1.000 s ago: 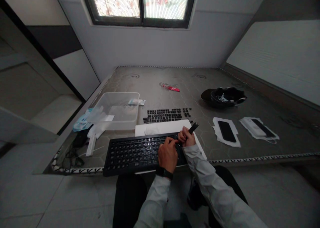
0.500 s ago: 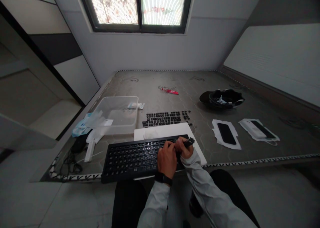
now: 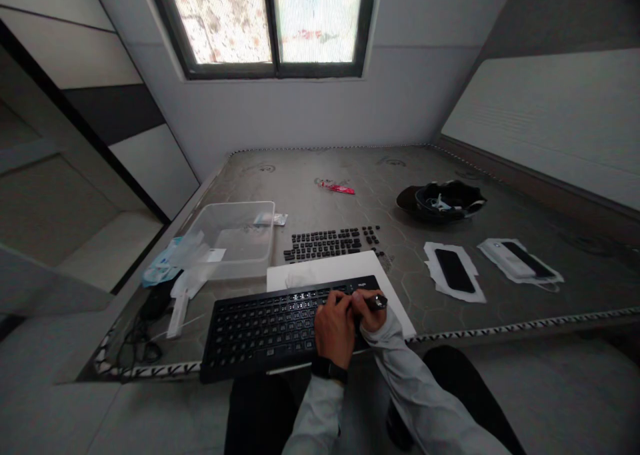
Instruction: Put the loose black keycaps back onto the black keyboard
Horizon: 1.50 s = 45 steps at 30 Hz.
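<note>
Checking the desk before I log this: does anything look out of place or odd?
Yes: loose keycaps lie in rows on the table behind the keyboard, off its frame. A red wrapper lies farther back.

We rested our left hand (image 3: 334, 325) on the right part of the black keyboard (image 3: 270, 322), fingers curled over its keys. Our right hand (image 3: 369, 310) gripped a dark tool (image 3: 377, 302) just beside it, tip down at the keyboard's right end. The keyboard lay partly on a white sheet (image 3: 345, 268). Behind it, loose keycaps (image 3: 330, 239) sat in rows near a clear plastic tub (image 3: 235, 238). To the right, a black phone (image 3: 453, 270) lay on paper, and a dark helmet (image 3: 440, 200) sat farther back.
</note>
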Available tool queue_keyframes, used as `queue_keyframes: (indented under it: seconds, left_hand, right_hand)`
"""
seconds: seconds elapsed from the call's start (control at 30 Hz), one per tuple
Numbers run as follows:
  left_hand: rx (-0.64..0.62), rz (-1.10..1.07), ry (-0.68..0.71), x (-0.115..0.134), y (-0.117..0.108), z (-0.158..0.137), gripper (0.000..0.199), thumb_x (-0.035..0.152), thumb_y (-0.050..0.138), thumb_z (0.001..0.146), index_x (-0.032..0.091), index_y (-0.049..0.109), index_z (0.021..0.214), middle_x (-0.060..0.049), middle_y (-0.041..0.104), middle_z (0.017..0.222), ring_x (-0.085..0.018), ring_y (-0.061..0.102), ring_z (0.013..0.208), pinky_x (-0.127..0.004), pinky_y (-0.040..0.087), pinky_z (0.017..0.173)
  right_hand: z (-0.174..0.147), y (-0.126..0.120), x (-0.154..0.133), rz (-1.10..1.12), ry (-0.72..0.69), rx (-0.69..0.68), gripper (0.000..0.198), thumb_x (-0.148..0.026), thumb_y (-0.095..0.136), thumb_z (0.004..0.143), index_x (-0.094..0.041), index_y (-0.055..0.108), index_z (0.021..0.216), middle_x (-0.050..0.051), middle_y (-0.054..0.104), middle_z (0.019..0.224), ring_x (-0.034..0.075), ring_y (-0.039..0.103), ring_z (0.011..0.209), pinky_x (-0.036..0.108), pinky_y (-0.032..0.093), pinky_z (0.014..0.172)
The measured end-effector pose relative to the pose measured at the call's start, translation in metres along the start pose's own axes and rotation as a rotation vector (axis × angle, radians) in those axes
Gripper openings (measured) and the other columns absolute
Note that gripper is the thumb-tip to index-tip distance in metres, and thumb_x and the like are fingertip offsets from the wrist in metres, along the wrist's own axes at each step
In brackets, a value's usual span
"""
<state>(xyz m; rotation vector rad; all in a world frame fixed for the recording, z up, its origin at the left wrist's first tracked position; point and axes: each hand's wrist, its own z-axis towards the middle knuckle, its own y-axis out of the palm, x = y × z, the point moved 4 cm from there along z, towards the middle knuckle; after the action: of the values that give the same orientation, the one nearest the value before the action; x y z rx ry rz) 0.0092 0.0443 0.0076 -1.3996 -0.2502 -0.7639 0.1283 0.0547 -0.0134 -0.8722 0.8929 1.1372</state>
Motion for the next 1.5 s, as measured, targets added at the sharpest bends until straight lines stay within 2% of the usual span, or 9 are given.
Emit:
queue_keyframes:
  seconds: [0.13,0.37,0.47,0.63,0.73,0.87,1.13,1.33,1.5]
  left_hand:
    - [0.001,-0.036,-0.012,-0.002,0.0,0.001,0.017,0.018,0.052,0.093,0.027,0.067,0.095,0.003,0.063,0.109,-0.014,0.06,0.084,-0.029,0.042,0.074]
    - [0.068,-0.284,-0.074,-0.007,-0.001,0.0,0.014,0.021,0.053,0.095,0.027,0.064,0.101,0.003,0.069,0.1,-0.014,0.064,0.092,-0.028,0.045,0.081]
    - [0.105,-0.374,-0.099,-0.008,-0.003,0.0,0.015,0.023,0.052,0.096,0.027,0.065,0.103,0.003,0.07,0.101,-0.014,0.064,0.092,-0.027,0.047,0.084]
    - [0.131,-0.506,-0.056,-0.007,-0.008,0.004,0.023,0.023,0.047,0.097,0.028,0.067,0.108,0.001,0.068,0.111,-0.014,0.062,0.104,-0.028,0.047,0.093]
    - [0.107,-0.561,-0.104,-0.01,-0.008,0.004,0.021,0.028,0.052,0.095,0.027,0.067,0.109,0.001,0.069,0.108,-0.015,0.064,0.095,-0.028,0.048,0.086]
    - [0.103,-0.599,-0.18,-0.014,-0.009,0.002,0.018,0.034,0.059,0.09,0.024,0.067,0.102,0.002,0.07,0.096,-0.012,0.058,0.067,-0.026,0.045,0.071]
    - [0.126,-0.645,-0.24,-0.019,-0.007,0.003,0.023,0.044,0.062,0.087,0.024,0.067,0.098,0.003,0.069,0.089,-0.011,0.054,0.062,-0.024,0.042,0.066]
    - [0.128,-0.649,-0.246,-0.024,-0.005,0.001,0.031,0.051,0.063,0.085,0.023,0.066,0.097,0.002,0.07,0.09,-0.012,0.057,0.062,-0.025,0.044,0.066]
    - [0.077,-0.574,-0.242,-0.022,-0.004,0.0,0.027,0.048,0.058,0.09,0.026,0.061,0.106,0.003,0.071,0.092,-0.014,0.06,0.068,-0.026,0.044,0.069]
  right_hand:
    - [0.001,0.005,-0.018,-0.213,-0.189,-0.053,0.05,-0.04,0.049,0.094,-0.02,0.052,0.049,0.001,0.05,0.046,0.011,0.043,0.043,0.029,0.029,0.048]
    - [-0.005,0.001,-0.028,-0.09,-0.126,0.1,0.052,-0.044,0.045,0.095,-0.02,0.043,0.05,-0.001,0.041,0.046,0.011,0.037,0.044,0.03,0.027,0.047]
    - [-0.003,-0.006,-0.037,-0.245,-0.103,0.159,0.048,-0.041,0.047,0.094,-0.02,0.041,0.052,-0.002,0.04,0.047,0.011,0.037,0.044,0.029,0.027,0.047]
    - [0.006,-0.017,-0.041,-0.582,-0.233,-0.072,0.028,-0.034,0.054,0.089,-0.021,0.059,0.065,0.001,0.063,0.062,0.016,0.058,0.059,0.03,0.04,0.06]
    - [0.007,-0.027,-0.029,-0.599,-0.122,-0.177,0.015,-0.027,0.054,0.085,-0.025,0.068,0.083,0.002,0.073,0.082,0.02,0.067,0.074,0.03,0.048,0.069]
    - [0.007,-0.035,-0.019,-0.598,0.108,-0.112,0.021,-0.033,0.061,0.082,-0.027,0.07,0.099,0.002,0.075,0.092,0.021,0.07,0.084,0.032,0.053,0.077]
    - [0.01,-0.022,-0.019,-0.407,0.281,-0.057,0.034,-0.055,0.066,0.075,-0.024,0.075,0.086,0.005,0.076,0.087,0.027,0.071,0.085,0.039,0.055,0.078]
    - [0.01,-0.019,-0.015,-0.21,0.374,-0.078,0.036,-0.05,0.072,0.067,-0.02,0.075,0.086,0.007,0.076,0.086,0.026,0.071,0.083,0.04,0.056,0.082]
    - [0.018,-0.031,-0.012,-0.269,0.401,-0.06,0.03,-0.044,0.073,0.066,-0.021,0.075,0.085,0.006,0.075,0.085,0.025,0.07,0.082,0.041,0.055,0.082]
